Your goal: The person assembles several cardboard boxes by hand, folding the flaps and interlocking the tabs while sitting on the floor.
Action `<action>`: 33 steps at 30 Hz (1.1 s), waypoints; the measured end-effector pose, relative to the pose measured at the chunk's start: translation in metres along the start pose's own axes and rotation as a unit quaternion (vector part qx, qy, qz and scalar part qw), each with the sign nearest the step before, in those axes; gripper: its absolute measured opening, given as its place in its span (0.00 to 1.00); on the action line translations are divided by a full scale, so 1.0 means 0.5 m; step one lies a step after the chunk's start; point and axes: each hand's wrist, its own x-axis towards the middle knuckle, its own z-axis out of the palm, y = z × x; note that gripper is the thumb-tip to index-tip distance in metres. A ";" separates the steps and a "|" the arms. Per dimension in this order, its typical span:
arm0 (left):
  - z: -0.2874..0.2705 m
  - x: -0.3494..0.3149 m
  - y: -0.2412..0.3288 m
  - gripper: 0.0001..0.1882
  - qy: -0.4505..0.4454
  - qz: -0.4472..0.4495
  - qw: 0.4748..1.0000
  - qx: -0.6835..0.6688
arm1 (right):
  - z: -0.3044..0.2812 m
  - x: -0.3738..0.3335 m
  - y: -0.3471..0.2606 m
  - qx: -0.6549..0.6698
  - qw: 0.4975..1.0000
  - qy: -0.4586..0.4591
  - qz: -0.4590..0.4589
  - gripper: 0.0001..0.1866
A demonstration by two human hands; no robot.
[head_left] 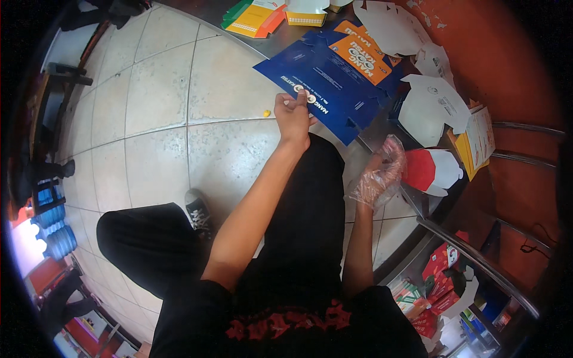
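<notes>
A flat, unfolded blue cardboard food box [316,83] with an orange panel lies on the metal table, its near edge jutting past the table's side. Bare and pinching that edge between thumb and fingers, my left hand [293,119] is closed on the box. My right hand [382,173] wears a clear plastic glove. It hovers beside the table edge, fingers loosely bent and apart, with nothing visible in it. Just right of it stands a red and white folded box [427,170]. A white open box [433,110] sits behind that one.
More white cartons [391,27] line the orange wall [489,48], and yellow flat boxes [474,140] lean at the right. Green, yellow and orange cartons [256,18] lie at the far end. A metal rail [477,265] runs by a lower shelf with red boxes [441,286]. A small yellow scrap [267,113] lies on the tiles.
</notes>
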 end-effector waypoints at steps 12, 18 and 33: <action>-0.041 0.053 0.028 0.13 -0.091 -0.106 0.988 0.069 | 0.059 0.038 -0.065 0.070 0.992 -0.095 0.044 0.22; -0.131 0.096 0.065 0.07 -0.091 -0.147 0.982 -0.077 | 0.023 0.033 -0.077 0.172 0.983 -0.053 0.030 0.23; -0.319 0.021 0.450 0.16 -0.208 -0.323 0.863 -0.327 | 0.099 0.254 -0.184 0.242 0.953 -0.179 -0.042 0.39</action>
